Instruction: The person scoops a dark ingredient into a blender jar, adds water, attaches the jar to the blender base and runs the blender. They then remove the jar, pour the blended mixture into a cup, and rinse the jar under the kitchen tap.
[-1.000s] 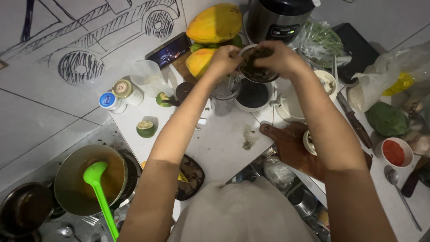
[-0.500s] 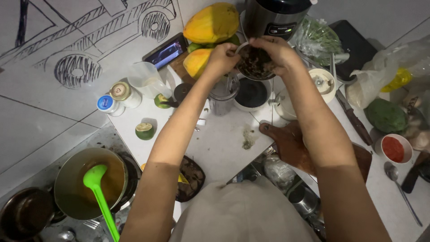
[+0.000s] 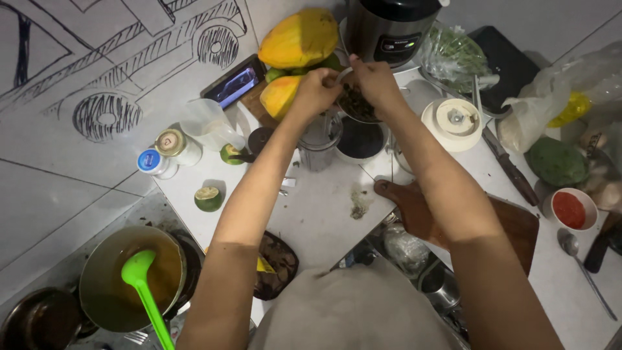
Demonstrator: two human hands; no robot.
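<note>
My right hand (image 3: 374,81) grips the rim of a small metal bowl (image 3: 355,104) full of dark wet bits and holds it tilted in the air. My left hand (image 3: 316,89) is at the bowl's left edge, fingers bent into its contents. Right under the bowl stands a clear blender jar (image 3: 319,139) on the white counter (image 3: 324,207). A dark round bowl (image 3: 361,139) sits just to the right of the jar. A small smear of dark crumbs (image 3: 357,205) lies on the counter nearer to me.
Papayas (image 3: 298,39) and a phone (image 3: 237,83) lie behind the hands, beside a steel cooker (image 3: 387,26). A white blender base (image 3: 452,123), knife (image 3: 509,166), wooden board (image 3: 466,217) and red paste bowl (image 3: 570,209) are right. Lime halves (image 3: 208,198), jars (image 3: 165,152), and a pot with green ladle (image 3: 137,271) are left.
Both hands have carried the metal bowl a little up and to the left, over the blender jar. The view has shifted, so the white blender base now shows fully.
</note>
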